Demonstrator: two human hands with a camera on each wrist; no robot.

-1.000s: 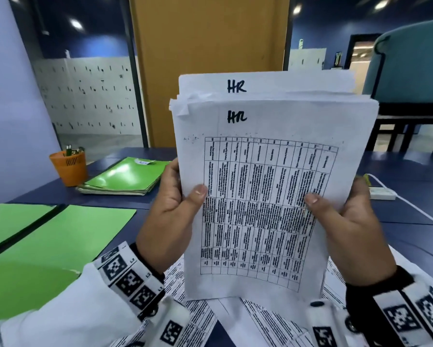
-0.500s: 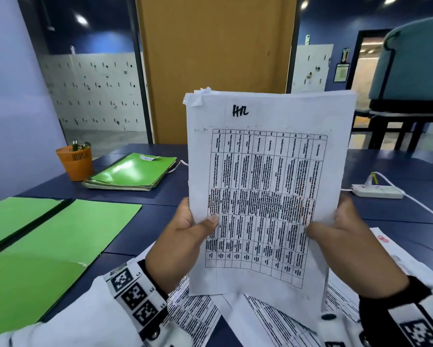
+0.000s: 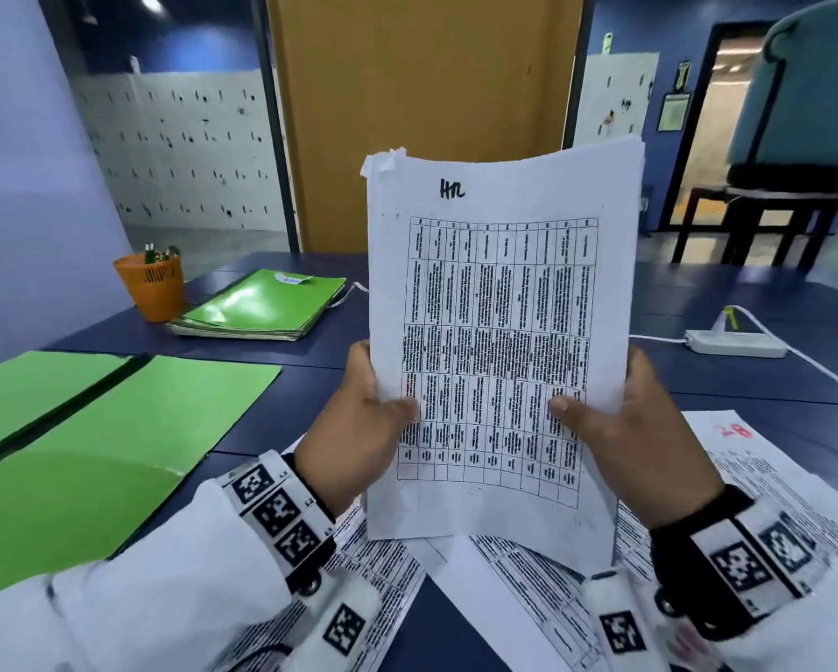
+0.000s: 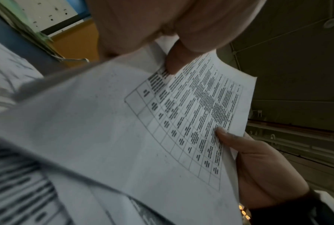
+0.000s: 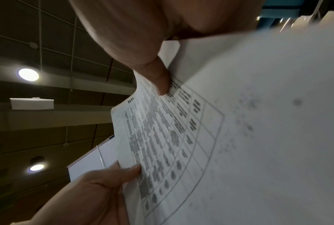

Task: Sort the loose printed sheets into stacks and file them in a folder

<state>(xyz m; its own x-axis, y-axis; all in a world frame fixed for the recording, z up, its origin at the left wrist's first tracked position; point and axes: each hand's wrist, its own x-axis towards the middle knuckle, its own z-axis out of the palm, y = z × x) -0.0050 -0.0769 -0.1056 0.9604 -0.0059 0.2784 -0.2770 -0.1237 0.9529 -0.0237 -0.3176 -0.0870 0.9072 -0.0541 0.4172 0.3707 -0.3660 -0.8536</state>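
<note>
I hold a stack of printed sheets point(image 3: 499, 303) upright before me, its front page a table with "HR" handwritten at the top. My left hand point(image 3: 358, 424) grips its left edge, thumb on the front point(image 4: 172, 64). My right hand point(image 3: 635, 429) grips the right edge the same way, thumb pressed on the page point(image 5: 160, 80). The stack's bottom edge stands on loose printed sheets point(image 3: 518, 574) spread on the table. An open green folder point(image 3: 116, 443) lies flat to my left. The fingers behind the stack are hidden.
A pile of shut green folders point(image 3: 261, 305) and an orange pen cup point(image 3: 152, 286) sit at the back left of the dark blue table point(image 3: 746, 371). A white power strip point(image 3: 734, 342) with its cable lies at the right. One loose sheet carries red writing point(image 3: 737, 431).
The stack has come down until its bottom edge meets the sheets on the table. The offset back page marked "HR" has dropped level behind the front page. Both hands kept their grip.
</note>
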